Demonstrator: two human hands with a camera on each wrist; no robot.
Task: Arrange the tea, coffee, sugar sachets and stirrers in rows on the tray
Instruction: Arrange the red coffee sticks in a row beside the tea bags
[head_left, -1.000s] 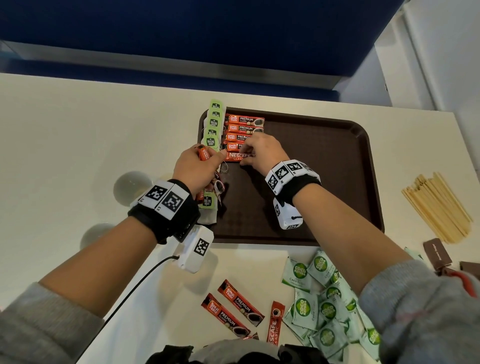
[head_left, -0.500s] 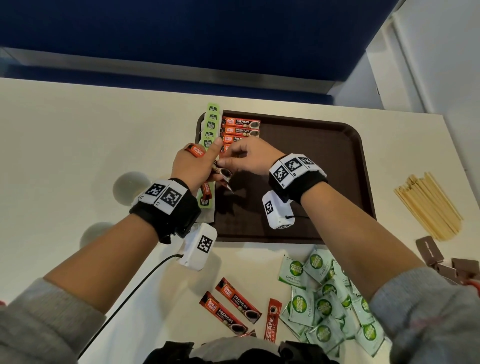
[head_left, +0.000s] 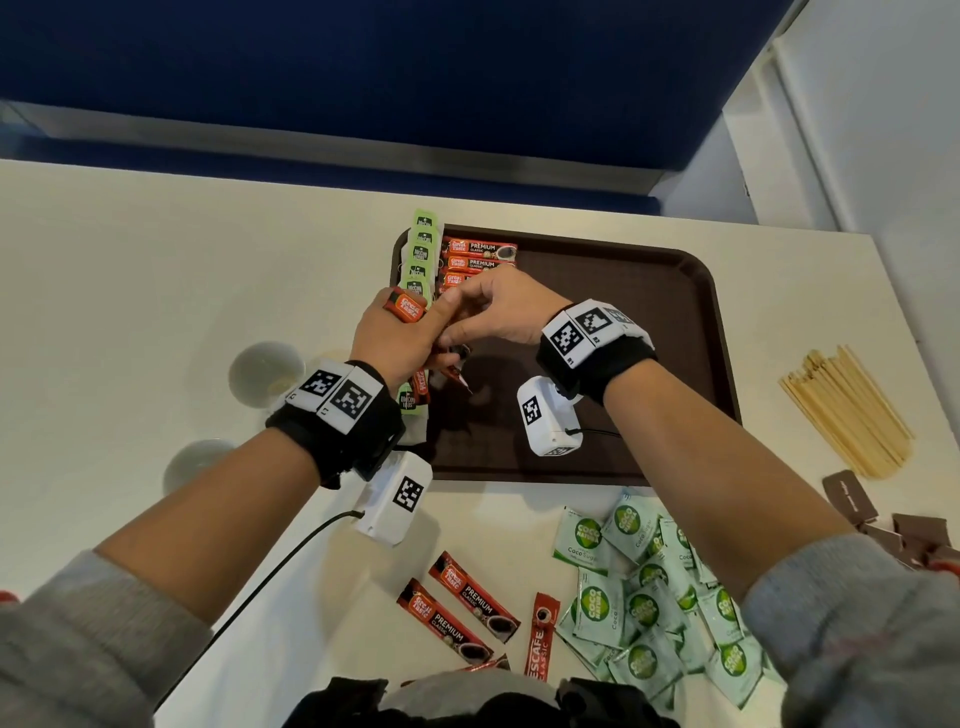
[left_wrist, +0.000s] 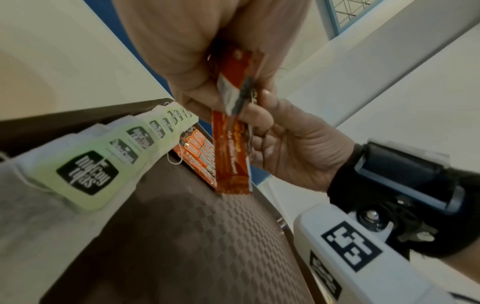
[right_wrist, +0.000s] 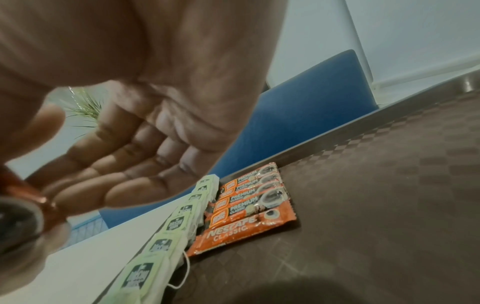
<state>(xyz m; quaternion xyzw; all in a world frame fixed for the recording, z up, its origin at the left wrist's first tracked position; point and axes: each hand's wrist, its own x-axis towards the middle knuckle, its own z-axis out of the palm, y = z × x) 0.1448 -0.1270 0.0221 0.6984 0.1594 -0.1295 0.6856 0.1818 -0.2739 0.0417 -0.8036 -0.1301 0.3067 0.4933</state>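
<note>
Head view, tray (head_left: 649, 322): brown, lying on the table (head_left: 156, 291).
Head view, left hand (head_left: 397, 338): above the tray's left edge, fingers curled round a bunch of coffee sticks (head_left: 407, 306).
Head view, right hand (head_left: 498, 312): over the tray, thumb and fingers pinching a stick in that bunch.
Head view, sugar (head_left: 644, 597): heaped off the tray's near edge.
Head view, stirrers (head_left: 847, 410): right of the tray.
Left wrist view, tea (left_wrist: 135, 142): a row along the tray's left edge.
Left wrist view, stick (left_wrist: 231, 158): hangs upright above the tray.
Right wrist view, coffee row (right_wrist: 249, 207): on the tray, just beside the tea.
</note>
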